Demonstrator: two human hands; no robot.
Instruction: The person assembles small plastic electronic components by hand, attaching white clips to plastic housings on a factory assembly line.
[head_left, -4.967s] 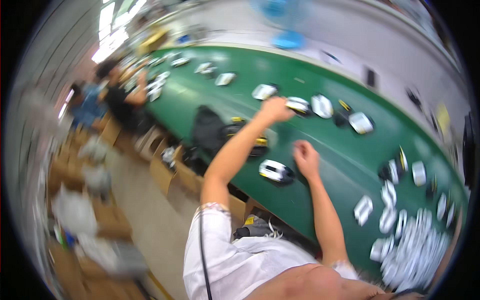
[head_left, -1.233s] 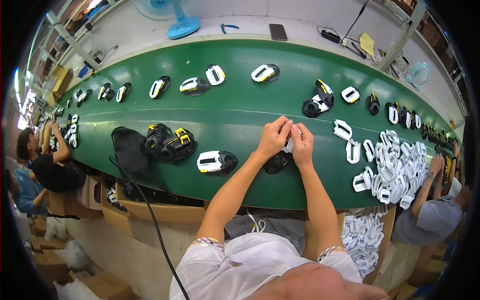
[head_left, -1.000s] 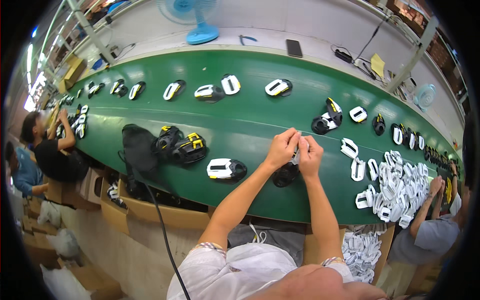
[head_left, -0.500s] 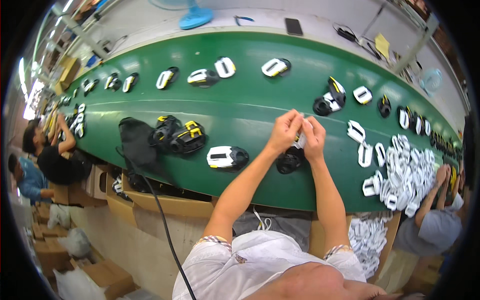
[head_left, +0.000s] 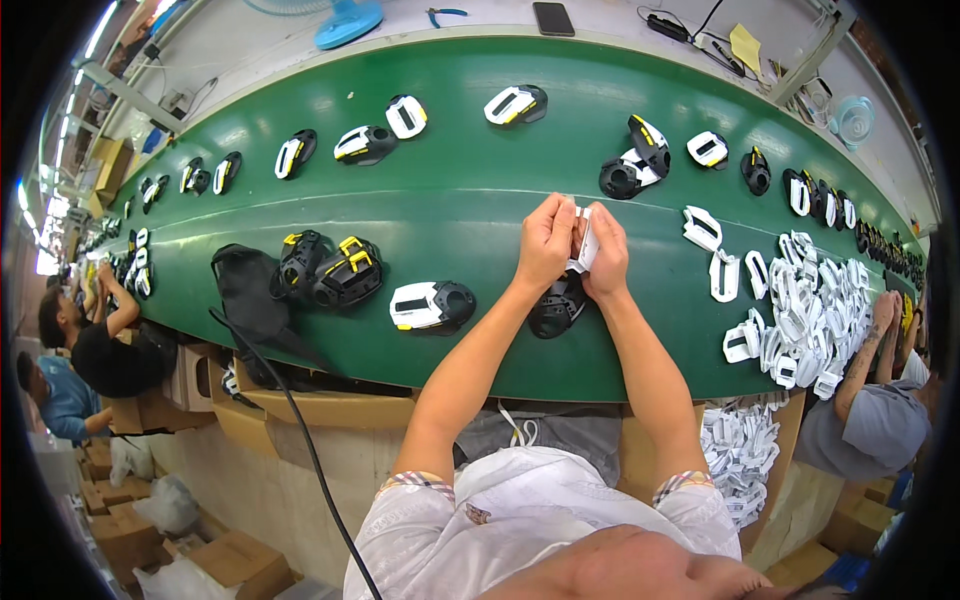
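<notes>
Above the near middle of the green table, my left hand and my right hand are both closed on a white plastic frame, which stands on edge between my fingers. Just below it sits a black rounded shell, partly hidden by my right hand and the frame. Whether frame and shell touch, I cannot tell. To the left lies a white-and-black shell with yellow trim. A pair of black shells with yellow clips rests farther left, beside a black cloth bag.
A large heap of white plastic frames covers the right side of the green table. Several assembled shells stand in a row along the far side. A box of white frames is below the near edge. A black cable hangs at left; other people sit at both ends.
My hands have turned the white frame so that more of it shows between them. The whole view has shifted slightly, with the table appearing higher and farther left.
</notes>
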